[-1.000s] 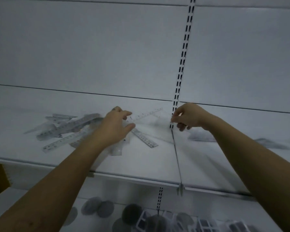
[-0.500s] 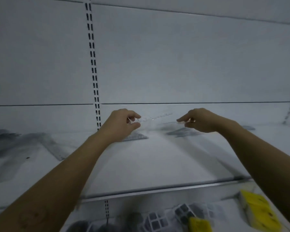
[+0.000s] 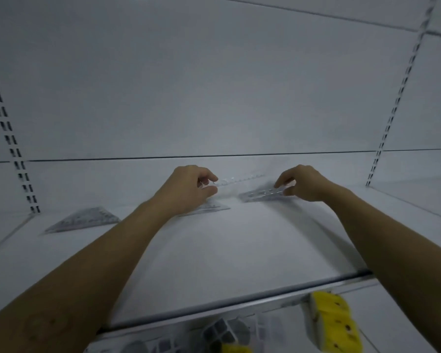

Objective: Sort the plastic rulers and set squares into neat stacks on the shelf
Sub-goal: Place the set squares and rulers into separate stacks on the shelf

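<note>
My left hand [image 3: 189, 189] pinches one end of a clear plastic ruler [image 3: 237, 180], which hangs a little above the white shelf [image 3: 227, 245] and points right. My right hand [image 3: 302, 183] has its fingertips and thumb pinching the right end of a stack of clear set squares [image 3: 261, 193] lying on the shelf. A second set-square stack [image 3: 209, 207] lies just under my left wrist, partly hidden by it. A third set-square stack [image 3: 83, 219] lies at the shelf's left.
White back panels with slotted uprights [image 3: 9, 138] stand behind the shelf, another upright [image 3: 397, 98] at the right. On the lower shelf sit yellow packs [image 3: 334, 324] and black-and-white cube toys [image 3: 219, 332].
The view has swung right, away from the loose ruler pile. My left hand carried the clear ruler along. My right hand let go of its far end and dropped onto a set-square stack.
</note>
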`<state>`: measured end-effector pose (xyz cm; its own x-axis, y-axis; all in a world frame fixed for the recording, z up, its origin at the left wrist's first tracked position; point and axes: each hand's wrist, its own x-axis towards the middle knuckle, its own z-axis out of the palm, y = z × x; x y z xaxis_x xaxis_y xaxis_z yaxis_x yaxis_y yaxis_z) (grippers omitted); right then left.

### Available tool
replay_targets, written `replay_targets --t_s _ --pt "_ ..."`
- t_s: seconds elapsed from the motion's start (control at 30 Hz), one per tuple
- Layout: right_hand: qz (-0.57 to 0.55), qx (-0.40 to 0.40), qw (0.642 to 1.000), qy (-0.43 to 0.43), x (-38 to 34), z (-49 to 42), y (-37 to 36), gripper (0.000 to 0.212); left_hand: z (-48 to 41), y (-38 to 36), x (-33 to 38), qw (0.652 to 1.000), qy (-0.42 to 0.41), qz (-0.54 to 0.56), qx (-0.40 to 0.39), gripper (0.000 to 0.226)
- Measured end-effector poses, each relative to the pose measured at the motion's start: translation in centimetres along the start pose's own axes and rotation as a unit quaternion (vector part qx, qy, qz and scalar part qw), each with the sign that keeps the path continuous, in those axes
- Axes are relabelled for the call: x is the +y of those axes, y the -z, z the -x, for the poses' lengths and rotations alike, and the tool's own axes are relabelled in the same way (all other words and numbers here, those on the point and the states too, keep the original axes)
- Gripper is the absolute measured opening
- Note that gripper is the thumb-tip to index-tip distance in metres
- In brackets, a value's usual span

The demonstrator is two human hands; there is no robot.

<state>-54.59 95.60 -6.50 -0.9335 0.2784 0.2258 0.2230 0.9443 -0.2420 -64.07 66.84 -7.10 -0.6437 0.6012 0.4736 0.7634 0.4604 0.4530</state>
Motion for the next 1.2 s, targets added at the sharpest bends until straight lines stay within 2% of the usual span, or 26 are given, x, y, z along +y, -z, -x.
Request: replay_targets --t_s 0.27,0.47,0.67,0.93,1.07,1.2 --pt "-0.008 -0.012 1.000 0.028 3.1 -2.4 -2.3 0.026 -3.2 -3.8 2.3 0.999 0.009 -0.033 -0.014 0.020" --pt "-0.109 0.155 0.982 -0.022 7.1 -2.1 -0.4 0.022 -5.8 -7.2 3.5 0.999 -0.003 -0.046 -0.026 0.020" --pt "-0.136 0.201 0.967 -0.072 8.5 -1.7 -0.3 0.029 -8.8 -12.0 6.6 0.999 -0.043 -0.014 -0.016 0.017" --pt "-0.133 0.191 0.970 -0.073 8.4 -1.5 -0.6 0.033 -9.3 -16.5 6.4 0.994 -0.065 -0.030 -0.081 0.022" --pt "-0.115 0.191 0.973 -0.056 6.9 -1.2 -0.5 0.033 -8.9 -15.2 6.3 0.989 -0.098 -0.069 -0.087 0.034" --pt "-0.044 0.135 0.990 0.007 3.6 -0.3 -0.5 0.035 -7.5 -11.7 4.7 0.985 -0.096 -0.128 -0.068 0.038"
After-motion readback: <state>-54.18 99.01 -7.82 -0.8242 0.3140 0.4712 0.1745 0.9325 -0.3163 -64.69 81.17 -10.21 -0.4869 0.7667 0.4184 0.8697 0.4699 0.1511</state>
